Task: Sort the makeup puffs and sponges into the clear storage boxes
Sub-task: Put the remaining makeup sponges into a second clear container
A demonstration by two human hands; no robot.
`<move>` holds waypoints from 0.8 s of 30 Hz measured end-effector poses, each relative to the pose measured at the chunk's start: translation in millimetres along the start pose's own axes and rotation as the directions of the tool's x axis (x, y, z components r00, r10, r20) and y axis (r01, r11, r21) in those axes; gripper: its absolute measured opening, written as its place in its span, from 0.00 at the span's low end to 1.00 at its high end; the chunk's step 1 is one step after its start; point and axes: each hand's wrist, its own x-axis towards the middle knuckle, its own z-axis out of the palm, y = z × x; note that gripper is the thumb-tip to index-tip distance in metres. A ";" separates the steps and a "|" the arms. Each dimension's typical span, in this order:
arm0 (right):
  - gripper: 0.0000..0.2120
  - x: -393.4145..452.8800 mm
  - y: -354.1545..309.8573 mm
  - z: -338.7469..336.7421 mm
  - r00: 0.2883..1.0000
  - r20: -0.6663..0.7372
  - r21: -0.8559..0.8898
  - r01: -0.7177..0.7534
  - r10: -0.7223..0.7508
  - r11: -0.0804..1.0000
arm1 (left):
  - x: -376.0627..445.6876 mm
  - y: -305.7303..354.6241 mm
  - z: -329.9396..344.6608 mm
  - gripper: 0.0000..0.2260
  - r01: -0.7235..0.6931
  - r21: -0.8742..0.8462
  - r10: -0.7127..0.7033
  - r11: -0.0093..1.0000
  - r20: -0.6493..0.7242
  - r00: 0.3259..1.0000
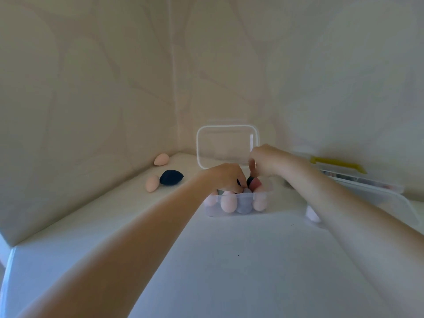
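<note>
A small clear storage box (237, 213) stands on the white surface with its lid (227, 145) hinged up behind it. Several sponges fill it, peach, grey-blue, pink and dark ones. My left hand (226, 177) reaches down into the box, its fingers curled among the sponges and touching a dark one. My right hand (266, 160) hovers over the box's back right corner with fingers bent; a blurred fingertip points down at a pink sponge (254, 183). Left of the box lie a dark navy sponge (171, 177) and two peach sponges (152, 183) (161, 159).
A larger clear box (367, 187) with a yellow handle (337, 163) sits at the right, partly behind my right forearm. A pale lilac puff (312, 214) shows below that forearm. Walls close in the corner behind and to the left.
</note>
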 end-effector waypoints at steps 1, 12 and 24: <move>0.08 -2.0 2.3 -5.7 1.000 -0.023 0.021 0.007 -0.007 1.000 | 0.0 0.1 -0.3 0.12 -0.004 -0.005 0.004 1.000 -0.001 1.000; 0.04 -23.0 -5.5 -20.1 1.000 0.013 0.035 -0.013 0.012 0.999 | -12.8 -7.4 -8.7 0.13 -0.070 -0.246 0.021 0.967 -0.198 0.980; 0.11 11.3 -129.8 -3.8 0.957 0.040 0.354 0.257 -0.289 0.899 | -73.1 -117.7 -32.9 0.16 0.249 -0.348 -0.401 0.904 -0.483 0.779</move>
